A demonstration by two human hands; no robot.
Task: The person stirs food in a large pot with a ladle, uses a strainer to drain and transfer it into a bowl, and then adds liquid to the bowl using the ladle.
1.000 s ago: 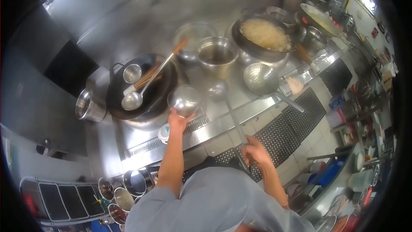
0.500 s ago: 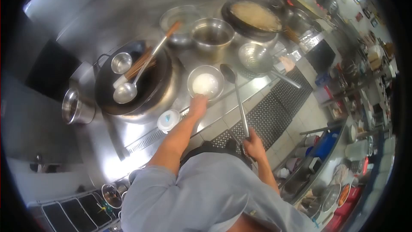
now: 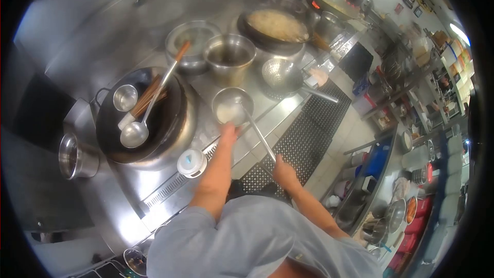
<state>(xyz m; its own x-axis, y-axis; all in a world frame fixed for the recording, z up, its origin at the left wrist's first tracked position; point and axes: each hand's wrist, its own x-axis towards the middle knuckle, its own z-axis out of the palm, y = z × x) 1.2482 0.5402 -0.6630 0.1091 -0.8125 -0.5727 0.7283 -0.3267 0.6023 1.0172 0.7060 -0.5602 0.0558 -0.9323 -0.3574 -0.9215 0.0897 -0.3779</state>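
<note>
My left hand [image 3: 229, 129] is closed on the near rim of a metal bowl [image 3: 248, 97] at the counter's front edge. Something white [image 3: 226, 112], like a thick liquid, lies in the near left part of the bowl. In my right hand [image 3: 284, 172] is the end of a long-handled metal ladle [image 3: 262, 140]. The ladle's head reaches into the bowl and is hard to make out there. A white lidded container [image 3: 192, 163] stands left of my left forearm.
A wok [image 3: 110, 136] at left holds a second ladle [image 3: 135, 135], a small metal cup [image 3: 125, 98] and a brush of thin sticks [image 3: 149, 99]. Behind the bowl stands a metal pot [image 3: 230, 67]. A perforated strainer [image 3: 280, 76] rests at right, its handle jutting over the edge.
The ladle's head has moved from beside the bowl into it as my right hand shifted forward and left. The white contents now sit toward the bowl's near left side. The camera view has shifted.
</note>
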